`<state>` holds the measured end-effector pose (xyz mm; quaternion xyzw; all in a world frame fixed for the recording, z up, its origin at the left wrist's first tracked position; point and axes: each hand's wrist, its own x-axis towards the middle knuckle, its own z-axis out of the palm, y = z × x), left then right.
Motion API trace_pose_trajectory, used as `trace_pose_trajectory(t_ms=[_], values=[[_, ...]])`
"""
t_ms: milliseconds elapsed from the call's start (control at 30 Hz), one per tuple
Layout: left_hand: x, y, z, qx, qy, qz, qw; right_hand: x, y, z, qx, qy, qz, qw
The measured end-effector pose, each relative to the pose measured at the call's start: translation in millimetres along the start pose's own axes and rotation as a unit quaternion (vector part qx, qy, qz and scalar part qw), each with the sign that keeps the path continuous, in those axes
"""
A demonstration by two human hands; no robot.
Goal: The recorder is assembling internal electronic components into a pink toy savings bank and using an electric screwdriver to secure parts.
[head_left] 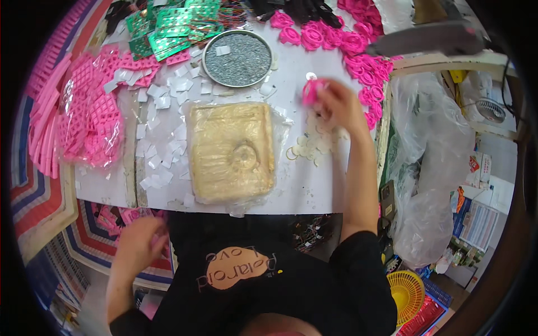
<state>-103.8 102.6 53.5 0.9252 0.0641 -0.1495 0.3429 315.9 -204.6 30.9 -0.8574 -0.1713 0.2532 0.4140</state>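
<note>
My right hand (339,106) is raised over the right part of the white table, its fingers pinching a small pink plastic ring-shaped part (312,91), blurred by motion. Just beyond that part lies a small round white disc (311,75). Below the hand, several pale thin discs (311,147) are spread on the table. At the lower left, below the table's front edge, my left hand (141,241) has curled fingers beside pink plastic pieces (115,217). A bit of pink shows at its fingertips, too unclear to name. A plastic-wrapped, yellowish block (227,159) with a round dent sits mid-table.
A round tin (237,58) of small grey metal pieces stands behind the block. White paper squares (159,151) lie scattered left of it. Pink lattice pieces in a bag (92,123), green circuit boards (174,28) and a row of pink rings (353,42) edge the table.
</note>
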Motion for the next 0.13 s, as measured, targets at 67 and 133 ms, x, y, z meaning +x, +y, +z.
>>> trace_pose_trajectory(t_ms=[67,133], values=[[46,35,0,-0.121,0.015,-0.024,0.992,-46,-20,22,0.108,-0.175,0.037,0.978],[56,56,-4,-0.198,0.011,-0.103,0.975,-65,-14,63,0.128,-0.277,-0.163,0.938]])
